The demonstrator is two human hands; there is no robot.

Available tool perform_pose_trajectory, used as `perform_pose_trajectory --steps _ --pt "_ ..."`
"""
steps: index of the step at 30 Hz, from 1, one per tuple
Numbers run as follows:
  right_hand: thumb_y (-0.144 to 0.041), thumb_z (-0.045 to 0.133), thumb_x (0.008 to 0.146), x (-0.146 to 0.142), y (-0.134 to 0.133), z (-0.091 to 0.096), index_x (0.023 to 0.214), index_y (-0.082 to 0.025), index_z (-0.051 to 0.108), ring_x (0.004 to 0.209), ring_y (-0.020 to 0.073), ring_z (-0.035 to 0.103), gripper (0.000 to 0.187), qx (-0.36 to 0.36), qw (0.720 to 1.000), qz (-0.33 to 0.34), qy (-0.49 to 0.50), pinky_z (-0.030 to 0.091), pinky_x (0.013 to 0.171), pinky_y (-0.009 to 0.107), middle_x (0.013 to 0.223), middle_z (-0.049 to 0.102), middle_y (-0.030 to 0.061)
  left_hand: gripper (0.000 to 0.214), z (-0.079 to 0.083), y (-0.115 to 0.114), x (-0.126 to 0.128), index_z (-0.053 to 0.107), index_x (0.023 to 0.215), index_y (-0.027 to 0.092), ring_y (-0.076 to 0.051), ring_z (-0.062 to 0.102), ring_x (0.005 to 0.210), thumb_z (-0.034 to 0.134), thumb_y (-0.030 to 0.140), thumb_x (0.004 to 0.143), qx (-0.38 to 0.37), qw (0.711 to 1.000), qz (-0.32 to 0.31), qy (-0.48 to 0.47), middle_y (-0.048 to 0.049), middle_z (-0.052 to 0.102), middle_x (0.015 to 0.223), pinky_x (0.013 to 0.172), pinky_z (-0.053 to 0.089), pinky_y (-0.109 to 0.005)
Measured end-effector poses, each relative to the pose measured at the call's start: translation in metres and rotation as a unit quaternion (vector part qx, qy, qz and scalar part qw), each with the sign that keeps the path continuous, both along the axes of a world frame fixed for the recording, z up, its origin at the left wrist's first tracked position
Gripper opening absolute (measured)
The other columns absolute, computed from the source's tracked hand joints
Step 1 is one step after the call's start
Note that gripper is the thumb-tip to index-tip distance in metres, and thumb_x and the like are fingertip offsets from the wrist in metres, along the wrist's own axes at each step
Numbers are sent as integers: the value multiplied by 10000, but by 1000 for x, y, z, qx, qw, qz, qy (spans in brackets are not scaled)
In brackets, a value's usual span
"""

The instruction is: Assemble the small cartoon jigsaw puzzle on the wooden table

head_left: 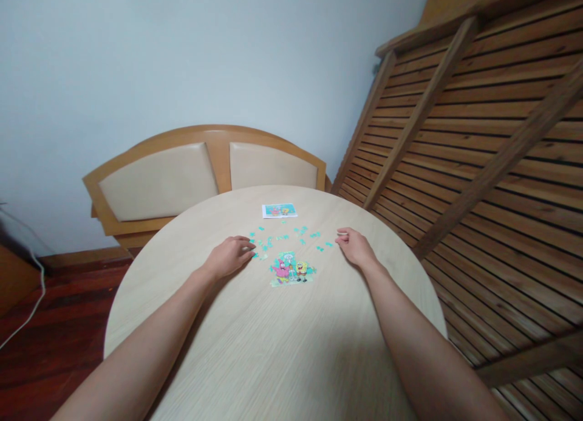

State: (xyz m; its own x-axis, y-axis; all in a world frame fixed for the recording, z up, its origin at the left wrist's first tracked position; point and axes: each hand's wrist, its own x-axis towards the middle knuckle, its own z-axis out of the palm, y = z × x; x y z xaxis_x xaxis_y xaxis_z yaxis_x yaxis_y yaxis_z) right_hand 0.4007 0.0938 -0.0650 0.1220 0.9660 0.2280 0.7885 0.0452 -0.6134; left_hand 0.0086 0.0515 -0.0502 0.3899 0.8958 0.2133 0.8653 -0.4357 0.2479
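A partly assembled cartoon jigsaw (pixel 292 269) lies on the round pale wooden table (pixel 273 348). Several loose teal puzzle pieces (pixel 282 236) are scattered just beyond it. My left hand (pixel 230 255) rests palm down at the left end of the scatter, fingers curled over pieces there; what it holds, if anything, is hidden. My right hand (pixel 355 246) lies at the right end, fingers bent and pinched near a loose piece. A small reference picture card (pixel 279 211) sits farther back on the table.
A wooden headboard with two beige padded panels (pixel 204 172) leans against the pale wall behind the table. A slatted wooden bed frame (pixel 478 154) stands tilted at the right. Dark red floor and a white cable (pixel 31 311) lie at the left.
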Motion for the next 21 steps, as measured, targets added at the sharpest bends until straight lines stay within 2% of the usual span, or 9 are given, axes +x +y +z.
perform_pose_trajectory --steps 3,9,21 --pt "-175 604 833 -1 0 0 1122 -192 669 841 164 683 297 -3 1000 -1 -2 492 792 263 929 749 36 365 1 0 1 723 1137 236 -237 615 1151 476 412 935 -2 1000 -13 -1 -69 659 1255 1042 458 -355" --pt "-208 627 788 -12 -3 0 990 -216 720 780 146 664 223 13 999 44 -21 481 726 238 934 742 28 355 2 -2 4 729 1114 233 -232 622 1136 476 398 929 1 1000 -16 -1 -63 671 1237 1041 459 -348" --pt "-199 610 789 -19 -9 5 997 -215 708 761 150 666 231 2 998 64 -26 473 719 240 862 743 7 291 8 -8 9 711 1056 230 -240 630 1077 497 349 898 0 999 42 -7 -52 700 1157 925 501 -341"
